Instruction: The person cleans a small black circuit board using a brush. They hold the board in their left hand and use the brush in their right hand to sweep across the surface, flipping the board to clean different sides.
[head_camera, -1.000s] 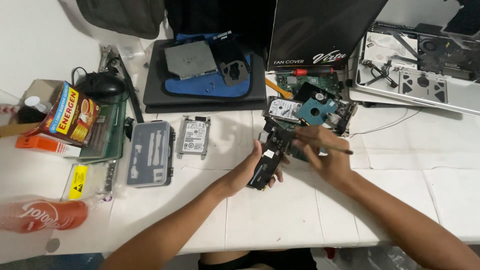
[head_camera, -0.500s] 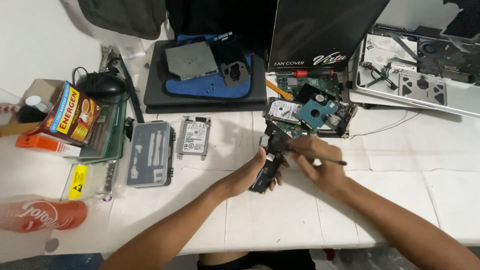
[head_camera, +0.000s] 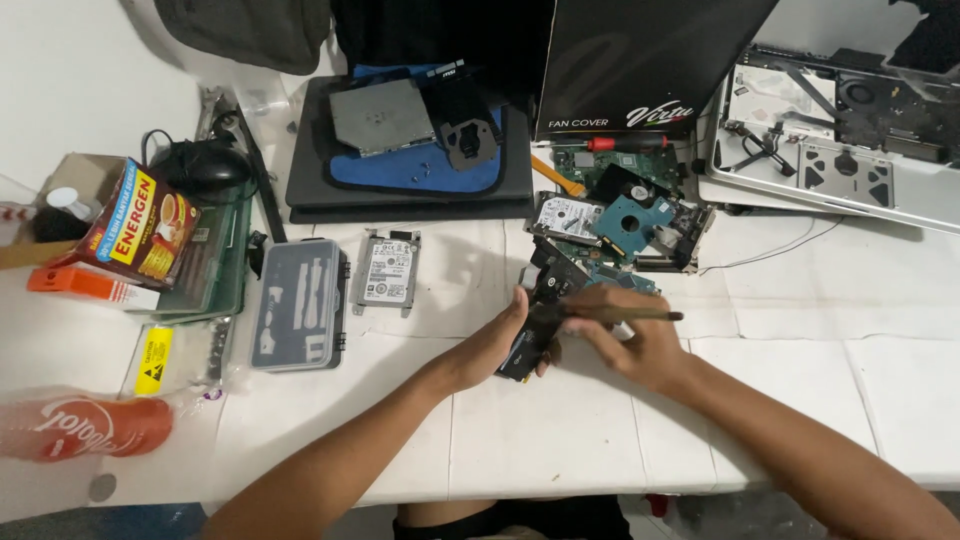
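Note:
My left hand (head_camera: 492, 340) grips a black, flat electronic part (head_camera: 537, 322) held tilted just above the white table (head_camera: 560, 440). My right hand (head_camera: 630, 340) holds a thin dark screwdriver (head_camera: 640, 314) lying nearly level, its tip at the black part's upper end. Right behind the hands sits a pile of bare hard drives and green circuit boards (head_camera: 620, 225). A single silver hard drive in a bracket (head_camera: 387, 271) lies to the left of my left hand.
A grey tool case (head_camera: 298, 318) lies at the left. Behind are a closed black laptop with a blue mat and metal parts (head_camera: 410, 150), a black box (head_camera: 640, 60), an opened silver laptop (head_camera: 840, 130), a red-handled screwdriver (head_camera: 625, 143), a mouse (head_camera: 205, 168) and food packets (head_camera: 140, 225).
Both hands with the black part have shifted slightly toward me and left. The screwdriver has swung from slanted to nearly level.

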